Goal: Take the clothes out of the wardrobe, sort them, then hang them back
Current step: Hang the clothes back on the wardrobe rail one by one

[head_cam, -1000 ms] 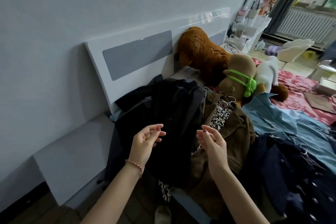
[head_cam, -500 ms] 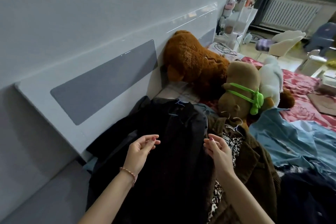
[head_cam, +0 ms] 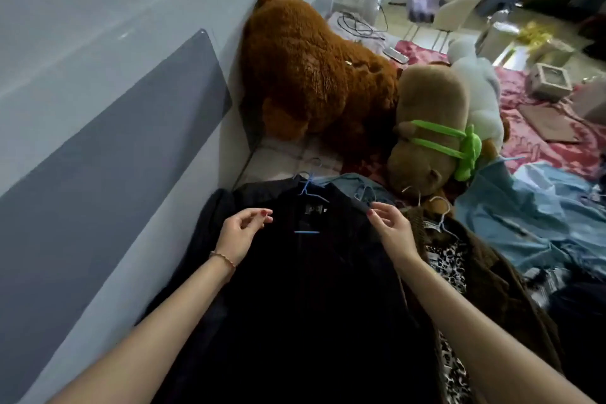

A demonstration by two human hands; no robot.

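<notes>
A black jacket (head_cam: 305, 289) on a blue wire hanger (head_cam: 308, 188) lies on top of a pile of clothes on the bed. My left hand (head_cam: 239, 233) hovers over its left shoulder with loosely curled fingers, holding nothing. My right hand (head_cam: 390, 226) is at the right shoulder, its fingertips touching the collar edge. To the right lie a brown jacket (head_cam: 492, 279) over a leopard-print garment (head_cam: 449, 256), and light blue denim clothes (head_cam: 541, 223).
The grey and white headboard (head_cam: 131, 141) runs along the left. A large brown plush bear (head_cam: 311, 69), a tan plush with a green strap (head_cam: 429, 134) and a white plush (head_cam: 475, 92) sit at the bed's head. A white chair (head_cam: 459, 3) stands beyond.
The view has moved closer over the pile. Both hands have reached forward to the black jacket's shoulders near the hanger.
</notes>
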